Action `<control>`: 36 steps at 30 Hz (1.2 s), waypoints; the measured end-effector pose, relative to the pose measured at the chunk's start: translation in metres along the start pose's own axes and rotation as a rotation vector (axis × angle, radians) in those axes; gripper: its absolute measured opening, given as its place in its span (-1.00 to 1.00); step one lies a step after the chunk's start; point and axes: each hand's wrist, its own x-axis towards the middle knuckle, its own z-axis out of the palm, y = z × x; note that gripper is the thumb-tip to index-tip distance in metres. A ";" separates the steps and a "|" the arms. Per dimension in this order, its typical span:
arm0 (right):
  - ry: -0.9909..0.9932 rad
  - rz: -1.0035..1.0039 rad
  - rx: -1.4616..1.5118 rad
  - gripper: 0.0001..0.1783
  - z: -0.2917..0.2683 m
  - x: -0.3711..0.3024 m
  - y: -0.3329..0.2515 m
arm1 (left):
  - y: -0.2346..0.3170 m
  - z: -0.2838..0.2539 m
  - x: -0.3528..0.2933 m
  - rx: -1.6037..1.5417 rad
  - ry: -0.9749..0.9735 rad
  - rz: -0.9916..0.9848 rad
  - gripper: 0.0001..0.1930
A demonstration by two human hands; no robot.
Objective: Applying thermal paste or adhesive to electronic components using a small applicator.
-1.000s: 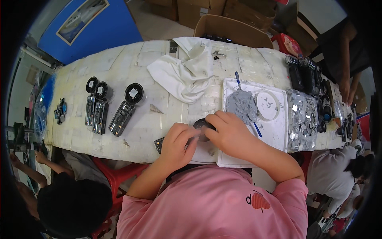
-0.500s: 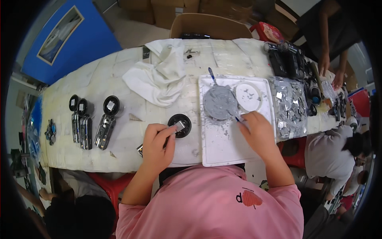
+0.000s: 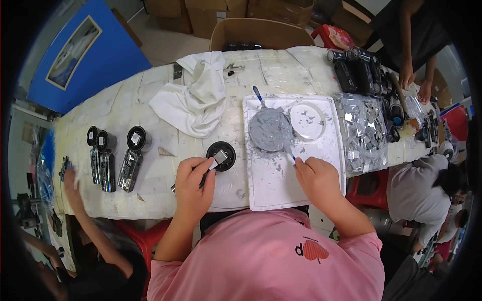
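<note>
My left hand (image 3: 193, 188) is closed, pinching a small grey plate (image 3: 214, 164) between thumb and fingers. Just beyond it lies the round black head of a handheld device (image 3: 229, 161), with a silver square in its middle; the hand covers most of its handle. My right hand (image 3: 320, 184) is closed on a small blue-handled spatula (image 3: 292, 157). The spatula's tip reaches the right edge of a round mass of grey paste (image 3: 270, 129). Paste and a round white lid (image 3: 307, 121) smeared with grey rest on a white tray (image 3: 271, 198).
Several similar devices (image 3: 129, 168) lie at the left. A white cloth (image 3: 193, 103) is bunched at the far side. Another blue-handled tool (image 3: 258, 95) leans at the paste. A clear bag of small plates (image 3: 362, 133) lies right of the tray. A co-worker's hand (image 3: 70, 178) reaches in at left.
My right hand has moved down and slightly left, drawing the spatula toward the paste's lower right edge. My left hand still pinches the plate. A co-worker's arm has come onto the table's left end.
</note>
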 end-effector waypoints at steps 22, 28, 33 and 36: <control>0.138 -0.126 0.571 -0.69 0.038 0.042 -0.088 | -0.003 0.009 -0.014 -0.387 0.138 -0.343 -0.54; 0.121 0.106 0.782 -0.80 0.020 0.039 -0.086 | -0.004 0.012 -0.013 -0.442 0.198 -0.291 -0.58; 0.170 0.294 0.856 -0.80 0.017 0.039 -0.068 | 0.002 0.010 0.005 0.033 0.117 -0.085 -0.61; 0.162 0.350 0.892 -0.80 0.013 0.037 -0.064 | 0.009 0.015 0.018 0.117 0.126 0.000 -0.66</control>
